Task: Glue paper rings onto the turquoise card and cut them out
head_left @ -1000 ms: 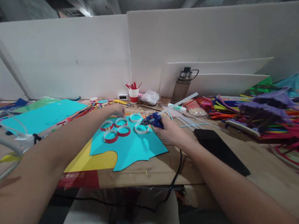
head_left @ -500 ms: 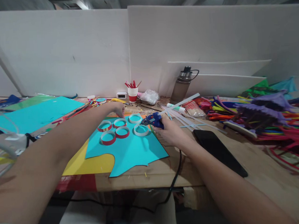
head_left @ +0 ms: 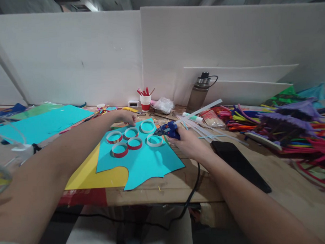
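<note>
My right hand [head_left: 188,142] is wrapped around a blue hot glue gun [head_left: 168,130], with a long translucent glue stick [head_left: 204,109] jutting from its back. The nozzle is over a white paper ring [head_left: 154,145] on the turquoise sheet [head_left: 150,165]. My left hand [head_left: 127,117] is at the far edge of that sheet, fingers curled down and pressed together; what they grip, if anything, is hidden. Several more rings stand on the sheet, among them a white ring [head_left: 147,131] and a red-and-white ring [head_left: 120,154].
A black phone [head_left: 240,165] lies right of my forearm. Behind are a water bottle [head_left: 197,96], a cup of red sticks [head_left: 145,103] and a plastic bag [head_left: 164,105]. Colourful pipe cleaners [head_left: 242,117] heap at the right. The gun's black cord [head_left: 193,192] hangs over the table edge.
The turquoise sheet with its rings has turned slightly, its near edge shifting right and a little away from me. The glue gun stays over the same white ring.
</note>
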A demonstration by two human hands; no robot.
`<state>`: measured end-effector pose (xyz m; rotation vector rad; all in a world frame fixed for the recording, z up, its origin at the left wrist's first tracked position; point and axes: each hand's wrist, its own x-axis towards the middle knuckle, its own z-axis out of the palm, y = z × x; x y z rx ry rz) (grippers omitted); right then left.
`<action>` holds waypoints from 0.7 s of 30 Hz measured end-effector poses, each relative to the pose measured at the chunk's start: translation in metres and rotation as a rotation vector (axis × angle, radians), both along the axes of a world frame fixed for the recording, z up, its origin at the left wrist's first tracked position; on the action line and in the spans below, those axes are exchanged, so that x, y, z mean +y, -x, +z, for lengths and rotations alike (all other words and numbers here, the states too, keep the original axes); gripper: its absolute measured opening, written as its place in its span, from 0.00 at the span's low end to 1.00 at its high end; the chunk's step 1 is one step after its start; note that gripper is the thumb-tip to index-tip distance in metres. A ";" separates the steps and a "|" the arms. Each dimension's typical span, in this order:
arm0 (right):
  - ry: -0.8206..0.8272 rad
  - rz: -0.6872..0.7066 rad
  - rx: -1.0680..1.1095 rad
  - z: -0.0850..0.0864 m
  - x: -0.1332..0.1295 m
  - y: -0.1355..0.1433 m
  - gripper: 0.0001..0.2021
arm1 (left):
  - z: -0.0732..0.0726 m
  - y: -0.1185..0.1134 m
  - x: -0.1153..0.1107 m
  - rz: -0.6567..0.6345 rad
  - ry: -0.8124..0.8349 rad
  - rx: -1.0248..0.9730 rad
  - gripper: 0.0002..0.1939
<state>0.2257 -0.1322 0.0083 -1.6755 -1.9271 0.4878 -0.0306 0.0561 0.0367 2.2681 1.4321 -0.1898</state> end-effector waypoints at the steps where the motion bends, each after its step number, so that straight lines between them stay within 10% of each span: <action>1: -0.009 0.002 -0.005 0.001 0.000 0.000 0.15 | -0.001 0.002 -0.002 0.007 0.007 -0.031 0.09; 21: -0.168 -0.081 0.135 -0.017 0.024 -0.005 0.14 | -0.023 0.038 -0.042 0.396 0.024 -0.388 0.12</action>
